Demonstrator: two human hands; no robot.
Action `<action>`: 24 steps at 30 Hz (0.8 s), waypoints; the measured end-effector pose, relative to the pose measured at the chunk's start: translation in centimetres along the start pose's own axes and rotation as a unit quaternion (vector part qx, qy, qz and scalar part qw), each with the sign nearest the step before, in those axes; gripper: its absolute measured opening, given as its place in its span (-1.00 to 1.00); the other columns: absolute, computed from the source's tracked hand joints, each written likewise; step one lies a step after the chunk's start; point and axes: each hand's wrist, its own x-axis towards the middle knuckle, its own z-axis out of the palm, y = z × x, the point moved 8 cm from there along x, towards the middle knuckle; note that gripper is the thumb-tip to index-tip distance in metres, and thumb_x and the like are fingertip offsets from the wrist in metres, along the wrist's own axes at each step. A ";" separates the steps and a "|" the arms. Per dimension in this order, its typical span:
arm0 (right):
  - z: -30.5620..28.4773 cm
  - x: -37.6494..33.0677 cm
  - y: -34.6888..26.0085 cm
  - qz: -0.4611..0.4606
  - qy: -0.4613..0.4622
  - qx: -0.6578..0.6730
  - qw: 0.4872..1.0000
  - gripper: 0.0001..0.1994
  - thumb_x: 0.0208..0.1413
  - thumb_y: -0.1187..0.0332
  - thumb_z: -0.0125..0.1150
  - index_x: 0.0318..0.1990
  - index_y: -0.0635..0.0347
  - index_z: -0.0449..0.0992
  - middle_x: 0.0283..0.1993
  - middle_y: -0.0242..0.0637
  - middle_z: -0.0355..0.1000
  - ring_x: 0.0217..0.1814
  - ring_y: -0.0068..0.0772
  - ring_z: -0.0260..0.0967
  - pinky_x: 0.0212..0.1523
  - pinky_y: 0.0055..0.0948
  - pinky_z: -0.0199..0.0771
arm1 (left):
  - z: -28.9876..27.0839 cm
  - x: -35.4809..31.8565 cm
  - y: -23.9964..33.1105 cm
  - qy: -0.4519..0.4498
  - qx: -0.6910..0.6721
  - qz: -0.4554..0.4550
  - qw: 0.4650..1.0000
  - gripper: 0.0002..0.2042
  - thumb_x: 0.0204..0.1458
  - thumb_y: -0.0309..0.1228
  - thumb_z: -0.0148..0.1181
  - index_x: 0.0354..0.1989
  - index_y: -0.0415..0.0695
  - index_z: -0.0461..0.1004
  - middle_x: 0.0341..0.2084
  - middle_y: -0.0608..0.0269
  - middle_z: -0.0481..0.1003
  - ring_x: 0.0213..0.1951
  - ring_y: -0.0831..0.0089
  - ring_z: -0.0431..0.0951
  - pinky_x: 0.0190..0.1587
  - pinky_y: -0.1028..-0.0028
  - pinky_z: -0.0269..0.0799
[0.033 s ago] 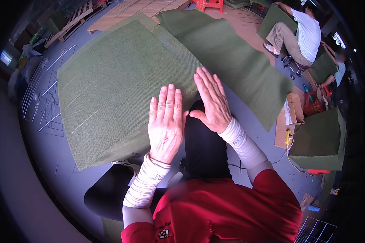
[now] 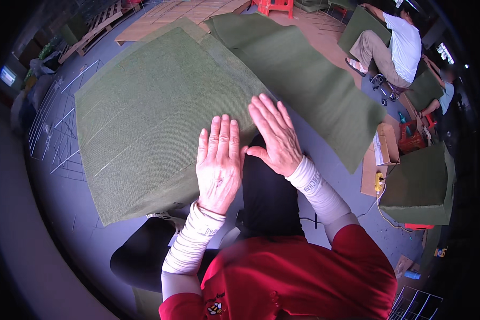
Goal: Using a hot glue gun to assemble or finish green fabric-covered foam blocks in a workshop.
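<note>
A large box-like form covered in green woven fabric stands tilted before me, pale streaks running across its broad face. My left hand rests flat near the edge closest to me, palm down, fingers straight and close together. At the near right corner lies my right hand, its fingers stretched out and its thumb spread toward my left hand. Neither hand grasps anything. What is inside the green cover is hidden.
A loose green fabric sheet spreads to the right of the box. Wire grids lean at the left. On the right are a cardboard box, another green-covered box, a yellow power strip with cable, and two people working.
My right hand has slid slightly toward me and to the left over the corner. My left hand has shifted a little toward me. The green box stays nearly in place.
</note>
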 end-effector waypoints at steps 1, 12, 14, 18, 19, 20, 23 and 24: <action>0.7 -0.2 0.5 0.015 0.025 0.041 0.999 -0.16 0.03 -0.18 0.04 0.30 0.31 0.11 0.40 -0.06 0.00 0.48 -0.09 -0.13 0.40 -0.04 -0.21 | 0.3 -0.1 0.0 0.016 0.023 0.012 1.000 -0.51 0.10 -0.34 0.08 0.21 -0.24 0.25 0.20 0.05 0.29 0.29 0.20 0.21 0.32 0.13 0.02; 0.7 -0.2 -0.4 -0.030 -0.014 -0.006 0.999 -0.13 -0.04 -0.21 0.06 0.31 0.24 0.11 0.39 -0.13 0.04 0.47 -0.16 -0.10 0.41 -0.04 -0.20 | 0.5 -0.5 -0.3 0.005 0.022 -0.010 1.000 -0.50 0.11 -0.37 0.07 0.24 -0.24 0.21 0.22 0.05 0.26 0.31 0.20 0.17 0.33 0.13 0.00; 1.1 -0.4 -0.2 -0.036 -0.005 -0.020 0.999 -0.13 0.01 -0.23 0.00 0.33 0.28 0.07 0.39 -0.11 0.03 0.47 -0.13 -0.09 0.40 -0.04 -0.19 | 0.7 -0.6 -0.4 0.008 0.043 -0.002 0.999 -0.48 0.11 -0.36 0.07 0.25 -0.26 0.18 0.23 0.03 0.24 0.32 0.20 0.16 0.33 0.14 0.00; -1.4 -1.1 1.5 0.012 0.076 0.195 0.978 -0.10 0.10 -0.33 -0.23 0.34 0.34 0.02 0.41 -0.03 -0.03 0.46 -0.03 -0.08 0.39 -0.04 -0.20 | -0.6 -1.5 -1.2 0.002 0.020 -0.041 0.999 -0.43 0.13 -0.32 0.06 0.29 -0.27 0.12 0.27 0.01 0.18 0.34 0.15 0.10 0.34 0.09 -0.06; -2.4 -0.9 1.1 0.000 0.098 0.164 0.982 -0.09 0.10 -0.34 -0.26 0.34 0.33 0.02 0.41 -0.03 -0.03 0.46 -0.01 -0.09 0.39 -0.03 -0.20 | -1.0 -1.7 -1.5 -0.004 0.041 -0.052 0.998 -0.44 0.14 -0.28 0.03 0.28 -0.26 0.12 0.28 0.01 0.16 0.34 0.14 0.09 0.33 0.08 -0.07; -3.0 -0.8 0.8 -0.012 0.119 0.133 0.984 -0.09 0.09 -0.35 -0.28 0.34 0.31 0.03 0.41 -0.02 -0.02 0.46 0.01 -0.10 0.39 -0.03 -0.20 | -1.0 -1.8 -1.7 -0.011 0.063 -0.063 0.996 -0.44 0.16 -0.24 0.01 0.28 -0.25 0.13 0.29 0.01 0.13 0.35 0.13 0.08 0.33 0.08 -0.08; 0.1 0.2 -2.9 -0.084 0.034 0.046 0.995 -0.12 0.05 -0.36 -0.27 0.33 0.20 0.09 0.40 -0.12 0.01 0.47 -0.05 -0.12 0.39 -0.02 -0.19 | -0.6 -2.4 -1.9 -0.009 0.063 -0.066 0.996 -0.44 0.15 -0.26 0.02 0.29 -0.23 0.12 0.29 0.04 0.14 0.35 0.16 0.07 0.34 0.08 -0.09; 1.6 0.1 -3.1 -0.074 -0.011 0.020 0.997 -0.15 0.04 -0.31 -0.15 0.32 0.18 0.12 0.40 -0.17 0.04 0.47 -0.10 -0.12 0.39 -0.02 -0.20 | -0.4 -2.6 -1.9 -0.005 0.061 -0.064 0.996 -0.44 0.13 -0.29 0.05 0.29 -0.22 0.12 0.29 0.05 0.15 0.34 0.16 0.09 0.33 0.07 -0.07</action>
